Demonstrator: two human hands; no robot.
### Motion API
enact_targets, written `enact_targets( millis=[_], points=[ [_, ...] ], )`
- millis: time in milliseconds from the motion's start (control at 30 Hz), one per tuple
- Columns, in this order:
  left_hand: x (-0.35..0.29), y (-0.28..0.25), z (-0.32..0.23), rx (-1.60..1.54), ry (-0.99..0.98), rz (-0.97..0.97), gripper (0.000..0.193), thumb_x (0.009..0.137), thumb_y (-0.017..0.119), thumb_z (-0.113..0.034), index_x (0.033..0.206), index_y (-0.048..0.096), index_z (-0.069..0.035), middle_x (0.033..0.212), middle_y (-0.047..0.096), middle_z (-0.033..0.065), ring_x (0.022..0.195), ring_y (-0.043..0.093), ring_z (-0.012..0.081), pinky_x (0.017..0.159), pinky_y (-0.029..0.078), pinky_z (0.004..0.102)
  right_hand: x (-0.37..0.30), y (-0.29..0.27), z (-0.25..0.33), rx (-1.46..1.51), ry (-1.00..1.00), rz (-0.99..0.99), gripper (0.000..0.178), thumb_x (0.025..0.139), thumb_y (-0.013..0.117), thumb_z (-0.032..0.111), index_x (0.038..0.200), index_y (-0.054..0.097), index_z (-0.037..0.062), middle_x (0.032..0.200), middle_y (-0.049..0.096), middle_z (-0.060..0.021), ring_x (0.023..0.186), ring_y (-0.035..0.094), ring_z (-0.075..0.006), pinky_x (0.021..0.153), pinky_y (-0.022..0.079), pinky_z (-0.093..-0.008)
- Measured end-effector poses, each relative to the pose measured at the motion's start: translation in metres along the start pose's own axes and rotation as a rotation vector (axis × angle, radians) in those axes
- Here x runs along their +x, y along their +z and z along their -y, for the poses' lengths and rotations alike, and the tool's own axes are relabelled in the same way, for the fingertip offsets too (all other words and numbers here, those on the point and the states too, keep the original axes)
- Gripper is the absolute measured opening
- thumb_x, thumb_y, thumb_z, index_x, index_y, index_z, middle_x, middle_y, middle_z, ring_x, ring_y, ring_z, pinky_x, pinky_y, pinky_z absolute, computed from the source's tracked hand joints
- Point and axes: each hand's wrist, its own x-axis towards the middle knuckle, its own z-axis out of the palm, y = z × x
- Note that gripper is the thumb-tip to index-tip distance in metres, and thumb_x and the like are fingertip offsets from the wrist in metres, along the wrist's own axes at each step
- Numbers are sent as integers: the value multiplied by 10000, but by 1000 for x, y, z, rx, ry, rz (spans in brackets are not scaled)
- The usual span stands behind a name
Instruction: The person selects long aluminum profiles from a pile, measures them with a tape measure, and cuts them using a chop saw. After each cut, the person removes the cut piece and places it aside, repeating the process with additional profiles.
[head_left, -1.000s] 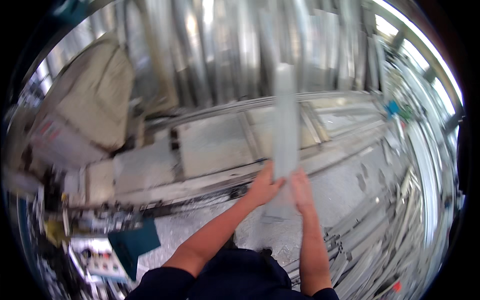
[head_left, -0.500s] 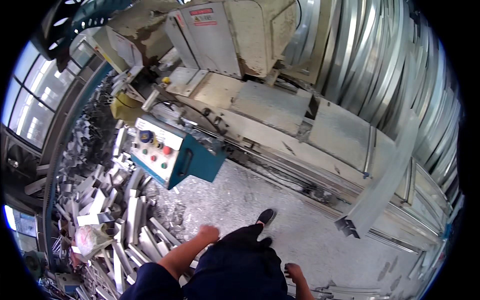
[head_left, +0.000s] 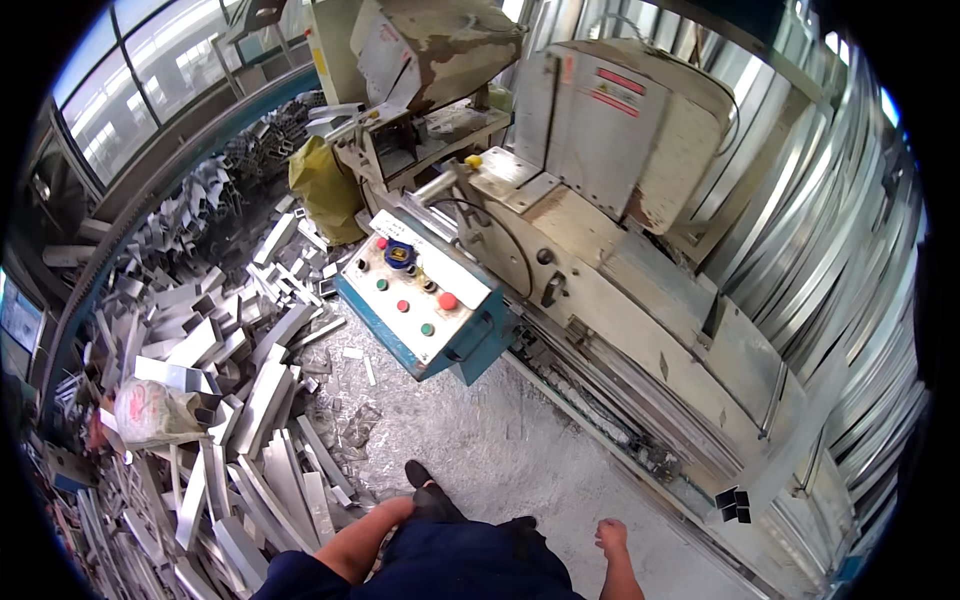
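My right hand [head_left: 611, 536] hangs over the grey floor at the lower right, its fingers loosely curled in with nothing visible in them. On the left side, my left forearm [head_left: 362, 537] reaches down beside my dark clothing. The left hand is mostly hidden there, so its fingers cannot be made out. Ahead of me stands a blue control box [head_left: 420, 310] with a white sloping panel, red and green buttons and a dark blue knob. Neither hand touches it.
A long cream machine [head_left: 640, 290] with a tall guard runs beyond the box to the right. Metal profile offcuts [head_left: 270, 410] are heaped at left, with a plastic bag [head_left: 155, 412] on top. A yellow sack [head_left: 325, 190] stands behind. Long silvery profiles [head_left: 840, 300] line the right.
My view has turned left and shifted, so the control box and machine sit further right. My right hand has swung forward, and the left hand has dropped back against my clothing.
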Motion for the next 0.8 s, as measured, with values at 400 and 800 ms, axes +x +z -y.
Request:
enact_targets(
  millis=[400,800],
  points=[
    [-57,3,160,-697,-323,-501,396,782,625,-347,1030,711,-51,997,687,206,975,648,378,865,520,434,-126,246,334,-537,-1017,207,336,887,639,266,1115,658,20,898,691,-97,811,643,-168,747,510,-313],
    [-85,133,200,-1238,-707,-503,416,734,694,-379,1002,703,-62,932,699,196,937,669,359,831,525,433,-130,340,566,-479,-1154,31,315,812,676,244,1033,699,21,811,703,-135,721,674,-200,688,523,-310]
  ],
)
